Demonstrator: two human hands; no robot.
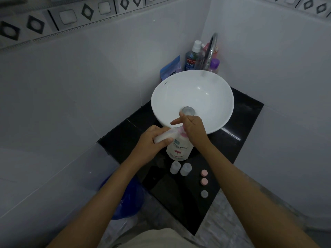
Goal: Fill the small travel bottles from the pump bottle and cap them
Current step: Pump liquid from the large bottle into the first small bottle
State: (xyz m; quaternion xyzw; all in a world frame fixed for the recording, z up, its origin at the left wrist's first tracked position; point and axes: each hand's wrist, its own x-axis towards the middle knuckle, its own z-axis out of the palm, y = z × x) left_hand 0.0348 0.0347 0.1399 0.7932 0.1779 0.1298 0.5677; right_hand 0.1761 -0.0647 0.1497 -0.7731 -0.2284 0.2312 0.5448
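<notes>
White tiled walls [89, 86] meet in a corner, with a patterned grey border strip along the top. A black glossy desk [247, 119] fills the corner. A white round basin [211, 90] sits on it, with a chrome tap [212, 49] arching over its far rim. Behind the basin are a blue mouthwash bottle [192, 58], a blue pouch [172, 68], a purple-capped bottle [214, 65] and something pink-red that is mostly hidden by the tap. A blue bucket [125, 203] stands on the floor below the desk's left edge, partly covered by the left forearm.

The pump bottle [180, 149], white with a pink flower on its label, stands at the basin's near edge. The right hand [194, 129] sits on top of its pump head, fingers curled down and forefinger pointing left; the pump itself is mostly hidden under the hand. The left hand [154, 142] has its grip wrapped around a clear travel bottle [165, 136], tilted nearly sideways with its mouth at the pink nozzle. Motion blur makes it unclear whether the mouth touches the nozzle, and the fill level is unreadable.

Just in front of the pump bottle, two more travel bottles [180, 168] stand upright side by side, uncapped. To their right, three caps [204, 181] lie in a line running toward the desk's near edge: two pink, one grey, each apart from the next.

At bottom centre, beige clothing is cut off by the frame.
</notes>
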